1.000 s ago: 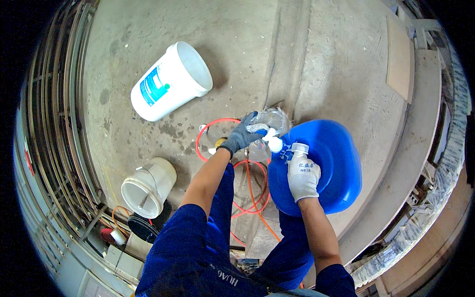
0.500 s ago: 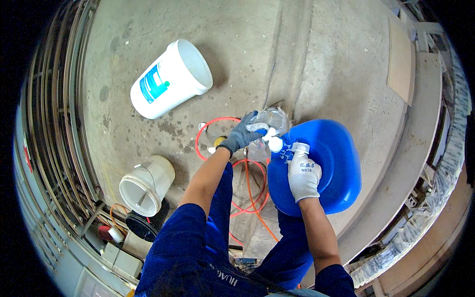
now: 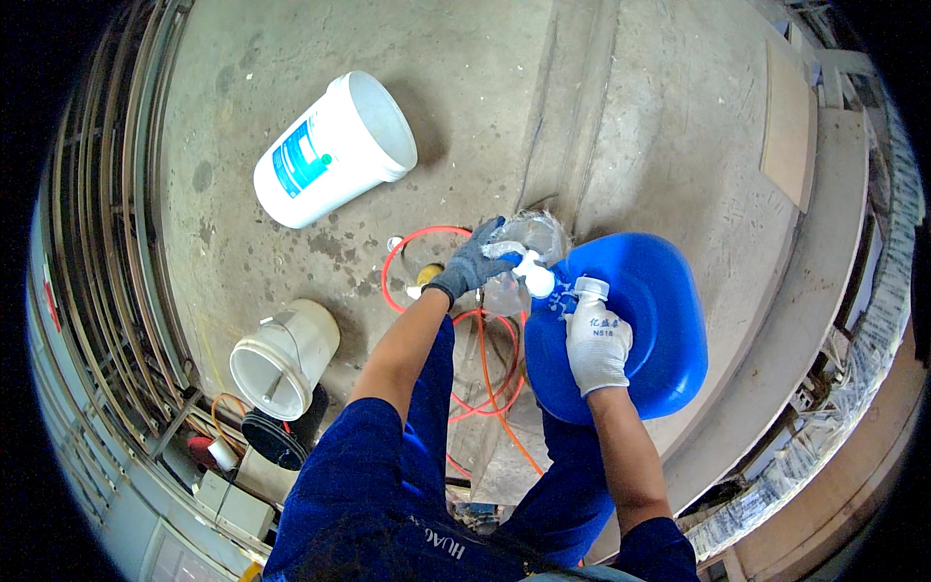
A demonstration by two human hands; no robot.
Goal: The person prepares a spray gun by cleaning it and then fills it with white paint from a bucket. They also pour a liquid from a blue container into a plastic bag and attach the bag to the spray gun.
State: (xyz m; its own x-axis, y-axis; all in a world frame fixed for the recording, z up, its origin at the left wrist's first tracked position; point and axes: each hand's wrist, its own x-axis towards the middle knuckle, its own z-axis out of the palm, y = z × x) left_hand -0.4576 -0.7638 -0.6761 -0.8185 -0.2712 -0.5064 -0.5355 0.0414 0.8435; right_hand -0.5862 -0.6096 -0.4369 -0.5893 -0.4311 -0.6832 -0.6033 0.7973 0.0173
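— Blue jerrycan (image 3: 645, 330), broad and glossy, lying on the concrete floor (image 3: 465, 126) just in front of a crouching worker in blue overalls: is that what both hands are busy with?

— Yes. The right hand (image 3: 597, 344), in a white knitted glove, is closed around the can's neck, where a small white cap (image 3: 591, 287) sticks up just above the fingers. The left hand (image 3: 473, 264), in a grey glove, is clenched on a crumpled clear plastic bag (image 3: 519, 257) pressed against the can's upper left edge, with a white knob-like piece (image 3: 536, 278) showing between the two gloves.

— How does the can look up close?

— Smooth, deep blue plastic, rounded at the corners, with a bright sheen across its upper face. It rests between the worker's knees and a raised concrete ledge (image 3: 805, 291) on the right. Whether anything is inside, I cannot tell.

— And around the worker?

— An orange hose (image 3: 485, 369) loops on the floor under the left forearm, passing beneath the can. Farther off to the upper left, a large white bucket with a blue label (image 3: 330, 150) lies on its side, mouth toward the right. Near the left knee stands a smaller, dirty white bucket (image 3: 281, 354), tipped, with a handle across its opening. Metal bars (image 3: 107, 242) run along the left wall.
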